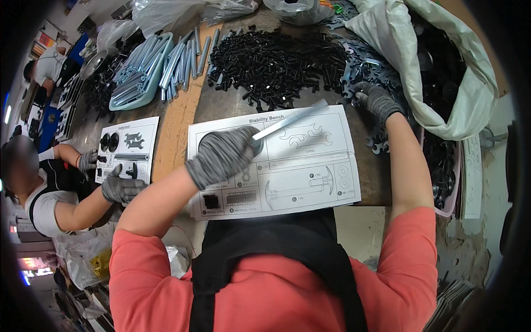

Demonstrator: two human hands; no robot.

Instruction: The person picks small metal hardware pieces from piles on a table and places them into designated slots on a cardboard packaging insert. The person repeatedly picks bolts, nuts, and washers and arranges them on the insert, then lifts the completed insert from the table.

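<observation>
A grey-gloved left hand (pixel 225 154) of mine is closed round one end of a pale metal tube (pixel 293 118). The tube slants up and right over a printed instruction sheet (pixel 310 152). Under that hand, dark round shapes (pixel 258 147) show partly on the sheet; the hand hides the rest. Beyond the sheet's upper right corner, my gloved right hand (pixel 379 101) reaches into a pile of flat open-end wrenches (pixel 381 69). Its fingers are curled down at the wrenches, and what they grip is hidden.
Black bolts (pixel 276 63) lie heaped at the back. Metal tubes (pixel 135 77) fill a light green tray (pixel 157 83), with more beside it. At right stands a white woven sack (pixel 475 105) of dark parts. On the left, a co-worker's gloved hand (pixel 120 188) is beside another sheet (pixel 145 157).
</observation>
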